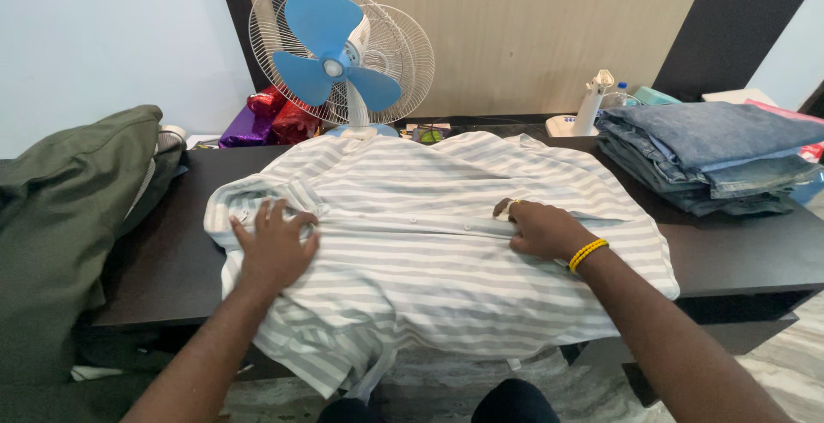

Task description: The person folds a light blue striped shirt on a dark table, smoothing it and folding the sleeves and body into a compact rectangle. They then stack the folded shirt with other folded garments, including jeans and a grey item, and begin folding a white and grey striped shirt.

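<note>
**Two hands flatten a striped shirt on a dark table**

Your left hand (273,247) lies palm down with its fingers spread wide, holding nothing, pressing the cloth of the grey-and-white striped shirt (429,243) near its collar end. Your right hand (539,229) rests further along the button line with fingers curled narrow and knuckles up; whether they pinch the placket or only press on it cannot be told from here. A yellow beaded bracelet (588,253) circles that wrist.

The shirt lies spread face up across the dark table (738,256), buttons running sideways between your hands, its near edge hanging over the table's front. By the look of it, you are smoothing the garment flat along its front; a next move would call for keeping the button line straight and the near, overhanging cloth from sliding off.

Both forearms reach in from the lower corners, converging on the shirt, wrists low and close to the fabric.

Around the work: a heap of dark green cloth (69,208) at the left, a stack of folded jeans (712,157) at the right, well apart from your hands. Behind the shirt stands a blue-bladed table fan (335,63), with shiny purple and red wrapped packages (266,118) beside it.
</note>
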